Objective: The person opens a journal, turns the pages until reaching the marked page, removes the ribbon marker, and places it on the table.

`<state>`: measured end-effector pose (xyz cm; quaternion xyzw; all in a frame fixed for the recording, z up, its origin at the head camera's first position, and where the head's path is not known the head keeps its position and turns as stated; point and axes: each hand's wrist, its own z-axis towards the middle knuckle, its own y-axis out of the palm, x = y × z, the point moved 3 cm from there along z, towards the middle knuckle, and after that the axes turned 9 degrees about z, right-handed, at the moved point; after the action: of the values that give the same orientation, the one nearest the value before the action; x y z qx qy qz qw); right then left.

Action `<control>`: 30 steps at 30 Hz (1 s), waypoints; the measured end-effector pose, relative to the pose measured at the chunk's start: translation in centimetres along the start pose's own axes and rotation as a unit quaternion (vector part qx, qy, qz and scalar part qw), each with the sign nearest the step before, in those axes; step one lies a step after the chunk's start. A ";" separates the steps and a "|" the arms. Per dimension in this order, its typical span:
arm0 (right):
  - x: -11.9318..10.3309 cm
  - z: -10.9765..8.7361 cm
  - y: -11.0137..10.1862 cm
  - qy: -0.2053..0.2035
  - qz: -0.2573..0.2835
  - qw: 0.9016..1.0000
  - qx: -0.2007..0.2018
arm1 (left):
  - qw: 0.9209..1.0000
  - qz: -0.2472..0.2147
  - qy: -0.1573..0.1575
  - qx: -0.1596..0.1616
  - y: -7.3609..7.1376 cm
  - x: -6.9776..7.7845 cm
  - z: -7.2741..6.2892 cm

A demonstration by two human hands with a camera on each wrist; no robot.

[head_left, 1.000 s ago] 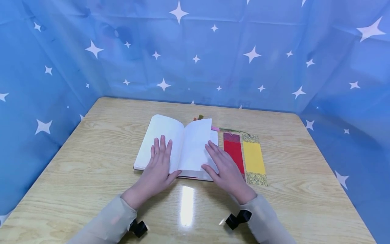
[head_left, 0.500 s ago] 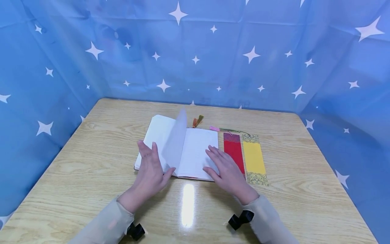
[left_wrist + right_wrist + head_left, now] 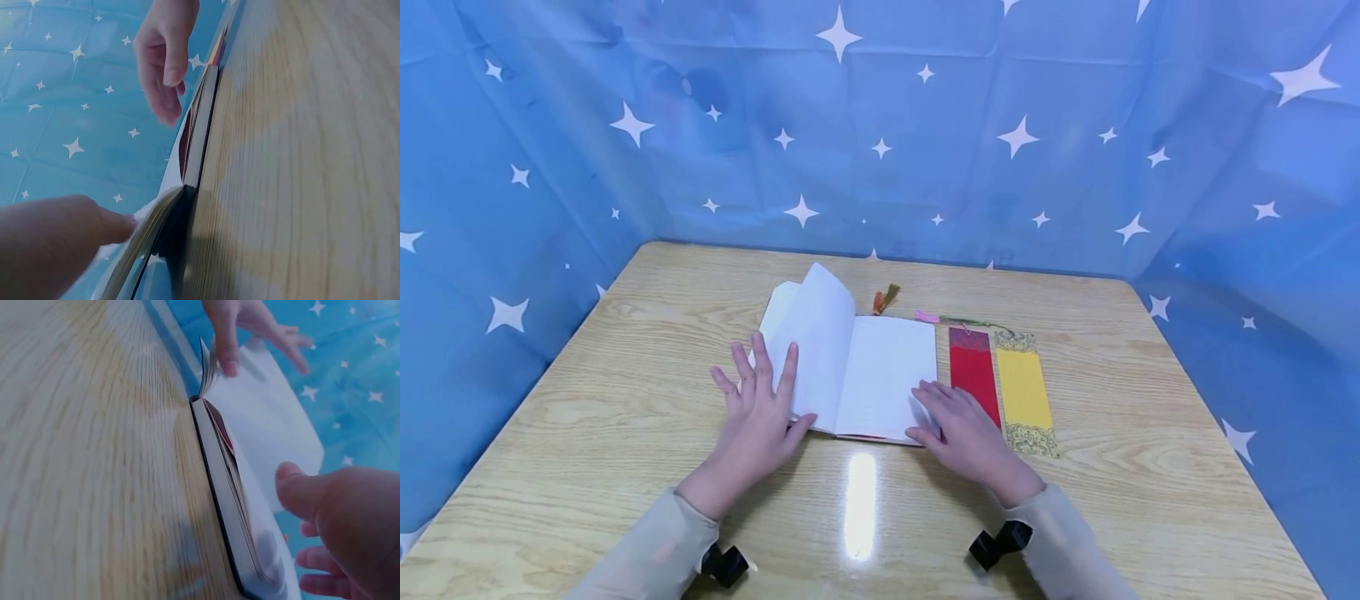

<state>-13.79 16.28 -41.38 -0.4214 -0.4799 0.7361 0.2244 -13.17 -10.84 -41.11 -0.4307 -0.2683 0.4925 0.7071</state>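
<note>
An open notebook point(image 3: 887, 379) with white pages lies on the table, and one raised page point(image 3: 825, 333) leans over toward its left side. My left hand point(image 3: 752, 429), fingers spread and straight, rests at the left pages, its thumb at their lower edge. Over the right page's lower right corner lies my right hand point(image 3: 966, 437), fingers loosely bent; whether it touches the paper is hard to tell. Between the right-hand pages a dark red edge point(image 3: 222, 428) shows in the right wrist view. Orange and olive tassels point(image 3: 884, 298) stick out above the notebook.
Right of the notebook lie a red bookmark point(image 3: 974, 379) and a yellow bookmark point(image 3: 1025, 387) with patterned ends. A pink tassel point(image 3: 927, 317) and a green cord point(image 3: 966, 322) lie above them. A blue star-printed cloth point(image 3: 925, 183) surrounds the wooden table point(image 3: 625, 400).
A page has swung from the right side over to the left, uncovering the right page. My left hand has shifted left and spread its fingers. The right hand has moved slightly toward me.
</note>
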 end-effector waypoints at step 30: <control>0.3 -0.4 0.5 0.022 -0.009 0.998 -0.056 | 0.979 -0.067 0.007 -0.193 2.0 -1.1 -1.6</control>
<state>-13.60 16.49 -42.03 -0.4452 -0.5186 0.6968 0.2177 -13.27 -12.10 -43.60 -0.5434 -0.3815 0.3796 0.6442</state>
